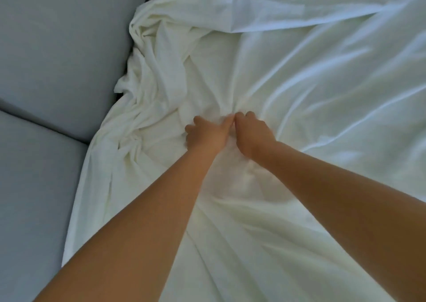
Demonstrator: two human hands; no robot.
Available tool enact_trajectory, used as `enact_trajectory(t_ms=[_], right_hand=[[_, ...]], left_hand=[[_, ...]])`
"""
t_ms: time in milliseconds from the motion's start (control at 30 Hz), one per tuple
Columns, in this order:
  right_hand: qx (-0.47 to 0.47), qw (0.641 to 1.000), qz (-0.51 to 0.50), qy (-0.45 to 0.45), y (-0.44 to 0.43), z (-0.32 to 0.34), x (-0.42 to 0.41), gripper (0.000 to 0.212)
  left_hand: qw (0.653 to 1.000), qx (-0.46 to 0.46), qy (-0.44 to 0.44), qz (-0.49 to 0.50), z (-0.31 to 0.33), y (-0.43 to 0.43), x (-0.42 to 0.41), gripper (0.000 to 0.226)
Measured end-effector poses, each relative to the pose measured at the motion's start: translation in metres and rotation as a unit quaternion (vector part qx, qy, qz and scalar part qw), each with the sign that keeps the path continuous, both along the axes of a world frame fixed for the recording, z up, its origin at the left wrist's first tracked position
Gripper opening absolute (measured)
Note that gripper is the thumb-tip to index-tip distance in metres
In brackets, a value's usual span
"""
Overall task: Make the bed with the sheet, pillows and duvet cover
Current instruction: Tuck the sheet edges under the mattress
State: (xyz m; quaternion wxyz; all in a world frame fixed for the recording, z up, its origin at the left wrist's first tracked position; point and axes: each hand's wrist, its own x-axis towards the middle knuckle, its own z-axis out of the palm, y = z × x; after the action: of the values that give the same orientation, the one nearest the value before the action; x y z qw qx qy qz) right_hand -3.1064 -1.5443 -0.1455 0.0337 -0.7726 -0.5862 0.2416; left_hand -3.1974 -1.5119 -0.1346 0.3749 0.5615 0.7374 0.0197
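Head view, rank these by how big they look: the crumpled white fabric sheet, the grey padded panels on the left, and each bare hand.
1. crumpled white fabric sheet, largest by far.
2. grey padded panels.
3. left hand and right hand: these look alike, so they are not ranked against each other.

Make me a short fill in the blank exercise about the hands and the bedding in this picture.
1. The left hand and right hand both grip the ____ bedding.
2. The grey padded surface lies to the bedding's ____.
3. Both forearms are ____, with no sleeves.
Missing words: white; left; bare.
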Motion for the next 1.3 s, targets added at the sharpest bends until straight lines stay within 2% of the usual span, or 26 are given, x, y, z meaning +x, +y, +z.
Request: enact_trajectory(t_ms=[33,100,167,233,300,333,367,433,500,533,600,633,700,733,800,833,900,967,1000,1067,1100,1167,1233,1300], right_hand=[[0.017,1.000,-0.004,-0.003,-0.005,0.006,0.018,0.030],[0.067,0.996,-0.038,-0.054,-0.025,0.016,0.068,0.027],[0.069,0.982,-0.073,-0.159,-0.055,0.024,0.131,0.027],[0.001,0.963,-0.158,-0.219,-0.084,0.031,0.192,0.027],[-0.045,0.945,-0.254,-0.202,-0.104,0.033,0.228,0.026],[-0.039,0.945,-0.281,-0.160,-0.110,0.030,0.232,0.025],[-0.021,0.947,-0.303,-0.100,-0.116,0.026,0.228,0.030],[0.001,0.936,-0.350,0.031,-0.125,0.020,0.203,0.064],[-0.016,0.925,-0.368,0.090,-0.134,0.015,0.171,0.093],[-0.023,0.930,-0.352,0.105,-0.140,0.011,0.157,0.096],[-0.011,0.939,-0.310,0.149,-0.143,0.003,0.135,0.077],[-0.003,0.948,-0.281,0.148,-0.146,0.002,0.137,0.064],[0.021,0.974,-0.216,0.066,-0.152,0.003,0.162,0.043],[0.030,0.978,-0.207,0.017,-0.159,0.004,0.182,0.036],[0.037,0.966,-0.252,-0.047,-0.182,0.004,0.229,0.032],[0.036,0.954,-0.294,-0.051,-0.198,0.004,0.245,0.036],[0.054,0.935,-0.350,-0.001,-0.229,0.005,0.250,0.055],[0.073,0.953,-0.292,0.044,-0.268,0.004,0.219,0.078],[0.064,0.965,-0.246,0.070,-0.294,0.004,0.197,0.089],[-0.011,0.988,-0.133,0.083,-0.355,0.005,0.154,0.104],[-0.055,0.994,-0.075,0.053,-0.384,0.004,0.134,0.104],[-0.088,0.996,-0.025,0.015,-0.426,-0.001,0.106,0.084],[-0.073,0.995,-0.046,0.058,-0.441,-0.008,0.104,0.053],[-0.033,0.994,-0.094,0.052,-0.444,-0.012,0.126,0.032]], left_hand=[[1.000,-0.013,-0.010,0.014,-0.001,-0.001,0.011,0.084],[0.999,0.007,-0.013,-0.029,-0.001,-0.012,0.037,0.071],[0.987,0.032,-0.031,-0.153,0.000,-0.036,0.075,0.051],[0.949,0.024,-0.061,-0.308,0.006,-0.071,0.114,0.046],[0.906,0.035,-0.051,-0.419,0.010,-0.100,0.136,0.052],[0.895,0.064,-0.033,-0.439,0.008,-0.107,0.138,0.055],[0.892,0.093,-0.012,-0.443,0.005,-0.110,0.136,0.059],[0.899,0.119,0.026,-0.421,-0.001,-0.113,0.123,0.070],[0.916,0.118,0.049,-0.379,-0.005,-0.117,0.114,0.077],[0.922,0.116,0.063,-0.365,-0.006,-0.121,0.113,0.078],[0.930,0.114,0.087,-0.339,-0.006,-0.127,0.108,0.076],[0.933,0.110,0.090,-0.330,-0.005,-0.133,0.110,0.074],[0.935,0.122,0.070,-0.326,-0.003,-0.149,0.121,0.071],[0.927,0.134,0.056,-0.345,-0.002,-0.165,0.128,0.071],[0.906,0.140,0.021,-0.400,0.001,-0.208,0.138,0.072],[0.897,0.130,0.012,-0.423,0.003,-0.231,0.140,0.073],[0.888,0.103,0.034,-0.447,0.004,-0.269,0.133,0.078],[0.910,0.077,0.077,-0.400,0.002,-0.306,0.112,0.087],[0.933,0.064,0.096,-0.341,0.003,-0.324,0.098,0.093],[0.973,0.021,0.109,-0.203,0.008,-0.363,0.074,0.102],[0.981,-0.009,0.106,-0.159,0.010,-0.383,0.065,0.104],[0.984,-0.050,0.100,-0.142,0.012,-0.420,0.056,0.097],[0.979,-0.062,0.091,-0.171,0.011,-0.450,0.058,0.085],[0.971,-0.068,0.073,-0.217,0.013,-0.474,0.061,0.080]])
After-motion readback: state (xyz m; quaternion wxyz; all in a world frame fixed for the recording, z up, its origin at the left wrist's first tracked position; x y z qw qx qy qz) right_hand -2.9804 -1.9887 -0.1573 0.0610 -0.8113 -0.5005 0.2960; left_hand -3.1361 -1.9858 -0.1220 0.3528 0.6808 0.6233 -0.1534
